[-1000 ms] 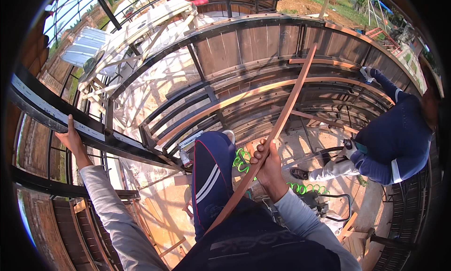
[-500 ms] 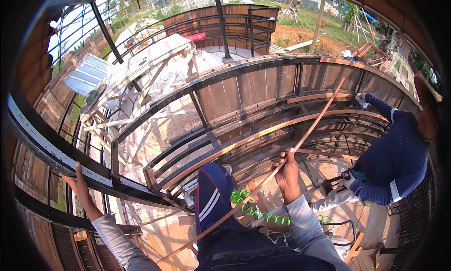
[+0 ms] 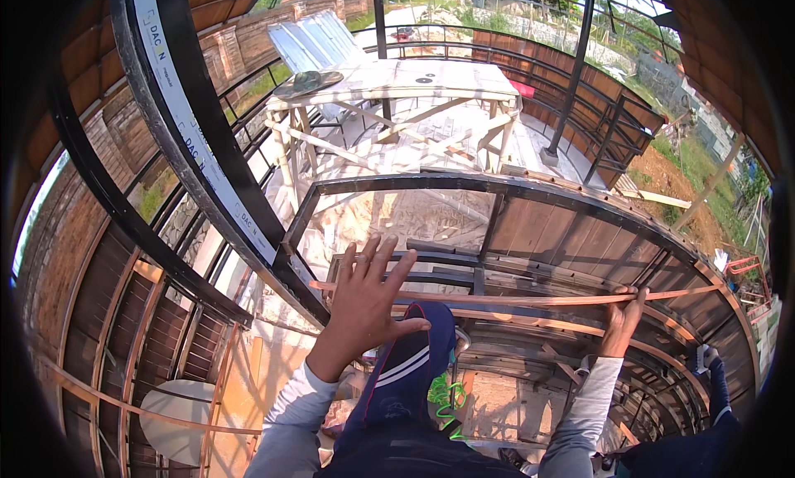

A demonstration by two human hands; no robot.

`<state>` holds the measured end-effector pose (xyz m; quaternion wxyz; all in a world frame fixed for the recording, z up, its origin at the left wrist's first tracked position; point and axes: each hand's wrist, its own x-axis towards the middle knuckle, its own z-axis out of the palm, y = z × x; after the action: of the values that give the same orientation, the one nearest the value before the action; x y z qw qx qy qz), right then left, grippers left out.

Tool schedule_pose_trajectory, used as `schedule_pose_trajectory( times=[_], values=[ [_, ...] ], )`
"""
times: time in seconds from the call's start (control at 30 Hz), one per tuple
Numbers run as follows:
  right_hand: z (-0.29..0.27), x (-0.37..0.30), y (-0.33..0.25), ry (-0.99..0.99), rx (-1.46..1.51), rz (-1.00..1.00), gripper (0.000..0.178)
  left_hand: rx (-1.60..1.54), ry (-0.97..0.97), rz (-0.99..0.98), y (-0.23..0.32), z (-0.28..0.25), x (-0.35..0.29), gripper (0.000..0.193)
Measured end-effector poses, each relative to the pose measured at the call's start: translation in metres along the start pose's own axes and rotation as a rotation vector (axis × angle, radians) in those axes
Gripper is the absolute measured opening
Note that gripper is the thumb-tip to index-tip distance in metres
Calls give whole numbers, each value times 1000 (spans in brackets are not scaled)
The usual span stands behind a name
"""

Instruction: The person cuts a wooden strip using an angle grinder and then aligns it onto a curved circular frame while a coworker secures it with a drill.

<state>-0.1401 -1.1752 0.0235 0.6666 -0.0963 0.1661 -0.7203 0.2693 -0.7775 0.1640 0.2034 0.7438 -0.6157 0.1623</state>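
Note:
A long thin wooden strip [image 3: 530, 301] lies nearly level across the view, above the black curved metal frame. My right hand [image 3: 623, 319] is closed around it towards its right part. My left hand [image 3: 364, 300] is raised near the strip's left end, its fingers spread, with nothing in its grasp. Behind the left hand, part of the strip is hidden; whether the hand touches it I cannot tell. Just left of that hand rises a black curved beam [image 3: 195, 151] with a pale printed band. My bent knee [image 3: 414, 345], in dark striped trousers, is below the strip.
A co-worker's gloved hand [image 3: 704, 359] is on the curved wall at the right. Plank cladding [image 3: 571, 239] fills the frame there. A rough timber table [image 3: 397, 79] stands beyond it. Below are a green coiled hose [image 3: 447, 395] and a pale oval panel [image 3: 178, 420].
My view has turned left. My left hand has let go of the black beam and is over by the strip. The strip has swung from slanting to nearly level, still in my right hand.

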Motion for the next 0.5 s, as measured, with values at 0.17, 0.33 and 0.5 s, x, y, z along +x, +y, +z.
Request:
schedule_pose_trajectory(
  times=[0.17,0.33,0.5],
  values=[
    [42,35,42,124,22,30,42,360,153,165,-69,126,80,45],
    [57,21,87,80,-30,8,41,325,224,198,-130,164,138,23],
    [84,11,142,21,-91,88,41,273,196,123,-177,175,138,48]
  ],
)
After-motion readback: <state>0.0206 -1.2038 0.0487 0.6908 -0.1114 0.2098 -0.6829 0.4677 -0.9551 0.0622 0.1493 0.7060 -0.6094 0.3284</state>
